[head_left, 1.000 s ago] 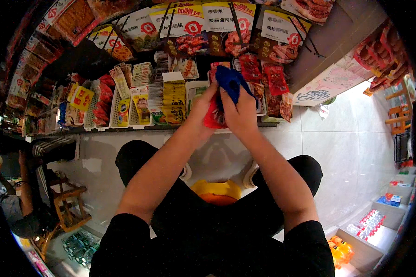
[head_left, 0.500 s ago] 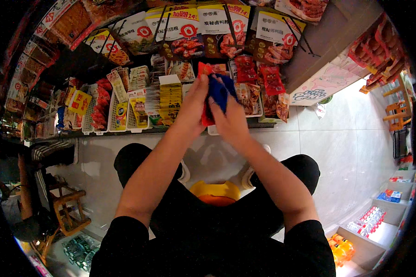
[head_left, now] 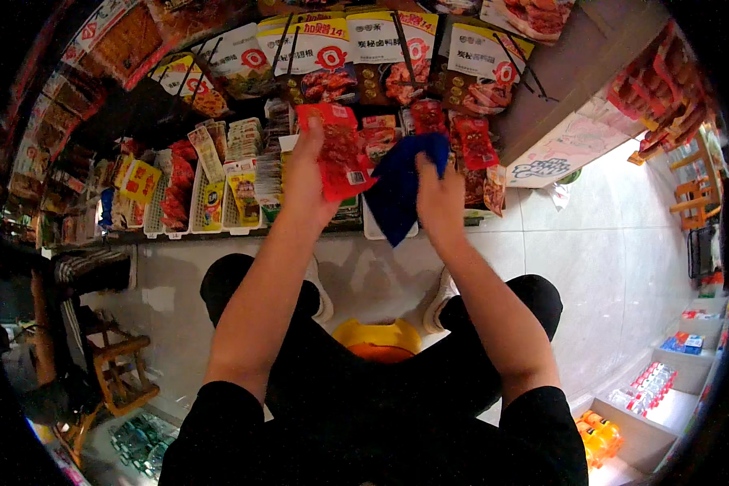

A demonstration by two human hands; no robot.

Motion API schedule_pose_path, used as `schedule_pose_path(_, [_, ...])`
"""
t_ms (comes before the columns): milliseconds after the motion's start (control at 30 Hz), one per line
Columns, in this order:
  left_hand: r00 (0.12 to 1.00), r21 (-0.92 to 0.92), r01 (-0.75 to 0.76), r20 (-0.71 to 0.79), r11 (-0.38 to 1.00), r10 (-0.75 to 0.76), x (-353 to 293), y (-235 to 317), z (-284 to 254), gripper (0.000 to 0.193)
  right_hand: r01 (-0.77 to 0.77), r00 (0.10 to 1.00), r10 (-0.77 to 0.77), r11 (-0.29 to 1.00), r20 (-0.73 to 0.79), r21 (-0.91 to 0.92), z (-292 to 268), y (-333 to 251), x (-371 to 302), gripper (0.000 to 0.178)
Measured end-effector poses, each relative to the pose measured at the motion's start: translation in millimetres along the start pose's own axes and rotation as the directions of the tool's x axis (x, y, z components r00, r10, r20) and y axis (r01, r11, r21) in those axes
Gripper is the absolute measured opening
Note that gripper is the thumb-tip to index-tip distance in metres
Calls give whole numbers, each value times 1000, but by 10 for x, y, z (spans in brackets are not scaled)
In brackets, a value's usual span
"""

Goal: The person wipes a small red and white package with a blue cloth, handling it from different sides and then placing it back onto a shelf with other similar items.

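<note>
We've got a red snack packet (head_left: 342, 150) in the left hand (head_left: 306, 180), blue cloth (head_left: 409, 185) in the right hand (head_left: 441, 201).
Both forearms stretch forward; left fingers grip the packet's left side, thumb on its front; right fingers clutch the cloth's upper right. We see the packet glossy, slightly tilted, barcode near its lower right corner, just left of the cloth.

The head-worn camera (a wide fisheye) looks steeply down from near above the hands (head_left: 303, 185).
</note>
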State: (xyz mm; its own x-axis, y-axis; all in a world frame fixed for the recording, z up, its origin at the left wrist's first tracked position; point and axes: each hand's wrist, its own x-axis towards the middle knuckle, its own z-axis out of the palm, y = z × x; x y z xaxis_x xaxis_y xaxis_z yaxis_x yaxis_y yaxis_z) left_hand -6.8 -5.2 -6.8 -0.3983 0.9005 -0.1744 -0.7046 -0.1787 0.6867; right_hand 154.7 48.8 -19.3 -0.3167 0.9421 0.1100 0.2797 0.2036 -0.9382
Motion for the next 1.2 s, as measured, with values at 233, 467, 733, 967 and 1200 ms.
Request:
schedule_pose_path(233, [987, 257, -121, -75, 959, 144, -138, -341, 244, 51, 113, 988, -108, 993, 109, -38, 323, -41, -365, 30])
schedule_pose_path(467, [988, 98, -6, -152, 995, 20, 47, -109, 52, 45, -246, 855, 212, 969, 473, 11, -80, -263, -223, 38])
schedule_pose_path(733, [997, -140, 46, -49, 989, -53, -27, 76, 108, 27, -296, 930, 354, 558, 100, 775, -798, -351, 362, 29])
schedule_pose_path(967, [991, -43, 95, -88, 995, -98, -97, 46, 239, 29, 65, 965, 97, 813, -244, 579, -950, -728, 587, 28])
schedule_pose_path(1200, [998, -15, 54, -29, 998, -55, -49, -34, 166, 21, 255, 965, -260, 899, 36, -355, -349, -1154, 1229, 43])
